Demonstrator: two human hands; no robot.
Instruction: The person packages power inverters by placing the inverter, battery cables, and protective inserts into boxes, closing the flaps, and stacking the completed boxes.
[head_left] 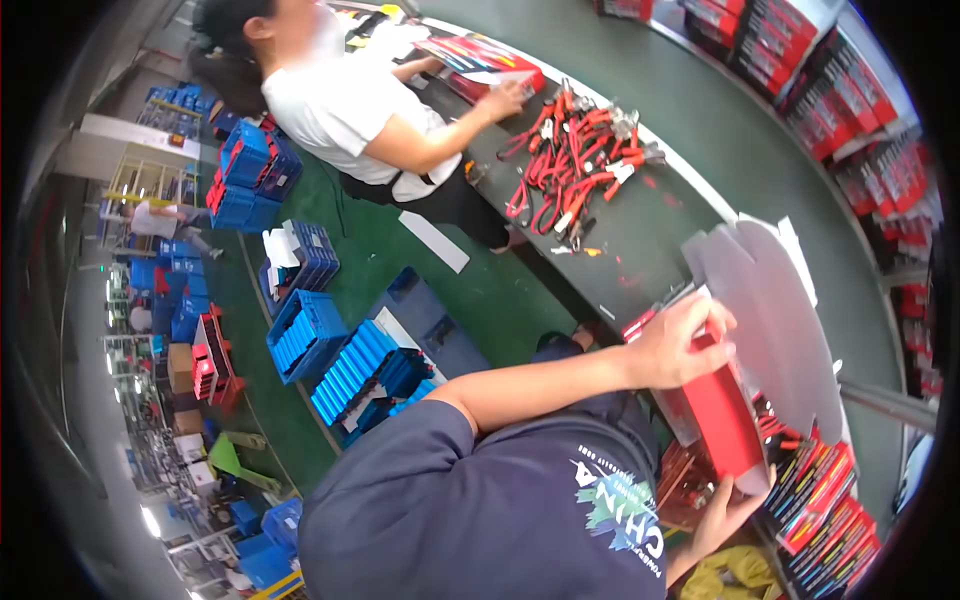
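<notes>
A red cardboard box [722, 420] is held at the table edge in front of my body. My left hand [685, 342], fingers curled and thumb bent in, grips its upper end. At the lower end, my right hand [735, 508] has thumb and fingers around the box's edge. What is inside the box cannot be made out. Beside it on the table lie grey sheets [775, 300] with rounded edges. Red-handled cables [775, 425] show partly behind the box.
A tangled pile of red and black clamp cables [580, 165] lies on the dark table [625, 265]. A co-worker [345, 120] handles another red box [485, 65]. Printed red boxes [820, 495] stand at lower right. Blue crates [305, 335] stand on the green floor behind me.
</notes>
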